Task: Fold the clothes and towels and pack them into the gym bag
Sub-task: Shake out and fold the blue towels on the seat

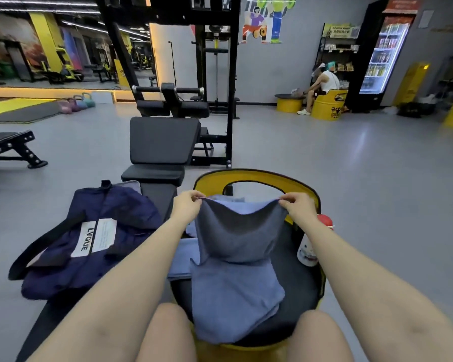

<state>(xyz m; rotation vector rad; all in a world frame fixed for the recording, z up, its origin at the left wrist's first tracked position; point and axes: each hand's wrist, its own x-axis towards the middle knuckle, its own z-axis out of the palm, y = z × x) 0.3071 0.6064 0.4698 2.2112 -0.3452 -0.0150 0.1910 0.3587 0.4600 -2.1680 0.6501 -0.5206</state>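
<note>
I have my left hand (187, 205) and right hand (297, 205) each pinching 1 far corner of the blue towel (236, 257). Its long axis runs far to near. The gym bag (89, 239) lies left, nearer my left hand.

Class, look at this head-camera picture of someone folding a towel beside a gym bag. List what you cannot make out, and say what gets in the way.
1. Head view: the seat under the towel that both hands hold up; the towel covers it.
2. The gym bag: its inside is hidden by its own crumpled fabric.
3. The bottle: partly behind the right forearm.
4. The small print on the bag's label: too small to read.
</note>
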